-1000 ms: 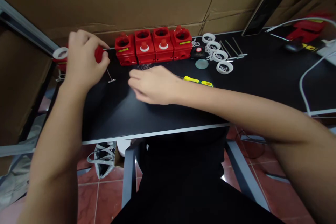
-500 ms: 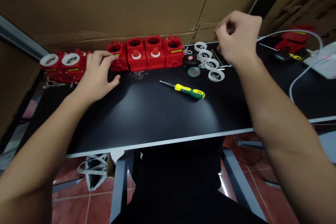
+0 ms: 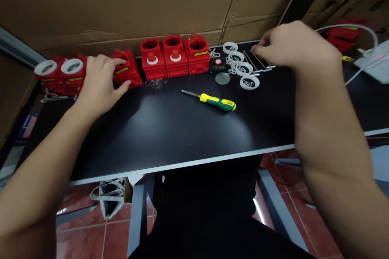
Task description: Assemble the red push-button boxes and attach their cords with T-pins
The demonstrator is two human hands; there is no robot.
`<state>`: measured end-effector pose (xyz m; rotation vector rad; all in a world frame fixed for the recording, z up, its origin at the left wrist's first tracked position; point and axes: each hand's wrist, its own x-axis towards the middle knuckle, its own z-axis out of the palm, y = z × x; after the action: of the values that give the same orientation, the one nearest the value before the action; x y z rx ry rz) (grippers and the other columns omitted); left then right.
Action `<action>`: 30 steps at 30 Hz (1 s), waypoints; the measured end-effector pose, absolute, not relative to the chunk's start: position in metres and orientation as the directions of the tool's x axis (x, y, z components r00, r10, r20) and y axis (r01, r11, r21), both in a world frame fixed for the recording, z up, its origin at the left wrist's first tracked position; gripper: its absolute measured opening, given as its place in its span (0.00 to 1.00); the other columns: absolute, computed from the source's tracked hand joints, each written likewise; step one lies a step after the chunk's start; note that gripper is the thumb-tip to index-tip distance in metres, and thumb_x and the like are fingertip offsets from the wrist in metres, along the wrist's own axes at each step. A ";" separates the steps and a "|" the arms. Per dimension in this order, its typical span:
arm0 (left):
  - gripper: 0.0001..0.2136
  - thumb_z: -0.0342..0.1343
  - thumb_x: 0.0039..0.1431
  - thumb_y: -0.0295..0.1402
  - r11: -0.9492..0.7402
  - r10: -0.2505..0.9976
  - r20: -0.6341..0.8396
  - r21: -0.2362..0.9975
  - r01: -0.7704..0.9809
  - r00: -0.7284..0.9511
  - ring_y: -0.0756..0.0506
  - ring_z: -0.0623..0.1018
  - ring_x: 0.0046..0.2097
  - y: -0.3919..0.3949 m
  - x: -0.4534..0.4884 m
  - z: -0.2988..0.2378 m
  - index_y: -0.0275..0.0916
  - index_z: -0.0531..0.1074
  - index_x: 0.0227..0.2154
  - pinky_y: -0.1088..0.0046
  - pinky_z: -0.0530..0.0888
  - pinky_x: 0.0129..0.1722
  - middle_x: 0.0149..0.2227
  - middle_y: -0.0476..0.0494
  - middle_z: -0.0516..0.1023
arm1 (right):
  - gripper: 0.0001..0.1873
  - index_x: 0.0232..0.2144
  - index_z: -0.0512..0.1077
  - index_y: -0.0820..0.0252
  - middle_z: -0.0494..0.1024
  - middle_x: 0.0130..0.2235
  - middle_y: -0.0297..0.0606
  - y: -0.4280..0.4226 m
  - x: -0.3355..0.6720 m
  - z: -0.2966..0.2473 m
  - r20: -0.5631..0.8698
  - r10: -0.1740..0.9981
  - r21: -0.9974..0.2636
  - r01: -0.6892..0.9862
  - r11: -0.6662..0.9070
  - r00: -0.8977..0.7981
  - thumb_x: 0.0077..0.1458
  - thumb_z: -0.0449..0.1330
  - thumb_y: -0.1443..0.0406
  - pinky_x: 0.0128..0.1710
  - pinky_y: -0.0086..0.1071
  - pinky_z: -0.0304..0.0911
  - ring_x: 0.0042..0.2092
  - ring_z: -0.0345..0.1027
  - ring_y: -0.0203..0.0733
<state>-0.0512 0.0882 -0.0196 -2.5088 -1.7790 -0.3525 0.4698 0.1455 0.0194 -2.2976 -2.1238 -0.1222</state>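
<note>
My left hand (image 3: 99, 83) is curled round the left side of a red box-shaped housing (image 3: 127, 68), thumb at its front and fingers over its top. This housing stands apart from the row of red housings (image 3: 154, 62) to its right. At the back right, my right hand (image 3: 291, 46) has its fingers pinched at the upper ends of thin metal rods (image 3: 258, 60). Whatever is between those fingertips is hidden. White rings (image 3: 249, 82) with small pieces inside lie left of the rods. A yellow and green screwdriver (image 3: 219, 101) rests mid-table, its tip pointing left.
Two red housings topped with white rings (image 3: 72, 66) stand at the far left. A clear round disc (image 3: 223, 78) lies before a small black item (image 3: 218, 64). Crumbs (image 3: 155, 84) are scattered near the row. A white cable (image 3: 364, 48) loops at the right. Cardboard (image 3: 136, 4) backs the table.
With my left hand on it, one red housing has moved left, opening a gap in the row. My right hand has come down and a little right, to the metal rods.
</note>
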 end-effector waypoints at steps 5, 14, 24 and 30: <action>0.33 0.54 0.87 0.54 -0.265 0.950 0.193 0.084 0.961 0.245 0.27 0.80 0.63 0.080 -0.041 -0.006 0.32 0.79 0.76 0.39 0.73 0.79 0.58 0.31 0.84 | 0.27 0.62 0.92 0.63 0.94 0.62 0.66 0.147 0.472 0.018 -0.099 0.992 0.123 0.990 -0.066 0.078 0.84 0.60 0.51 0.71 0.66 0.81 0.70 0.88 0.80; 0.30 0.54 0.85 0.51 -0.187 0.975 0.135 0.048 0.981 0.179 0.36 0.79 0.49 0.064 -0.036 0.006 0.30 0.83 0.70 0.58 0.79 0.61 0.48 0.36 0.84 | 0.33 0.60 0.91 0.65 0.93 0.63 0.71 0.146 0.474 0.034 -0.182 0.980 0.215 0.976 -0.044 0.084 0.85 0.56 0.46 0.64 0.63 0.81 0.70 0.88 0.84; 0.32 0.56 0.76 0.58 -0.234 0.941 0.270 0.086 0.968 0.203 0.42 0.77 0.40 0.038 -0.020 0.017 0.36 0.87 0.62 0.64 0.77 0.51 0.41 0.44 0.83 | 0.27 0.31 0.81 0.55 0.92 0.38 0.49 0.136 0.462 0.044 -0.344 0.933 0.176 0.983 -0.050 0.109 0.86 0.64 0.53 0.50 0.47 0.74 0.46 0.89 0.57; 0.29 0.53 0.79 0.55 -0.301 0.928 0.237 0.017 0.953 0.289 0.35 0.85 0.49 0.037 -0.020 0.010 0.37 0.87 0.61 0.58 0.80 0.55 0.52 0.35 0.89 | 0.28 0.30 0.80 0.55 0.91 0.37 0.47 0.138 0.463 0.038 -0.389 0.914 0.155 0.986 -0.058 0.115 0.88 0.64 0.53 0.53 0.47 0.76 0.44 0.89 0.55</action>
<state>-0.0205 0.0371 0.0104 -2.4169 -1.7752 -0.3063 0.4634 0.1382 0.0380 -2.5955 -2.3688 0.3364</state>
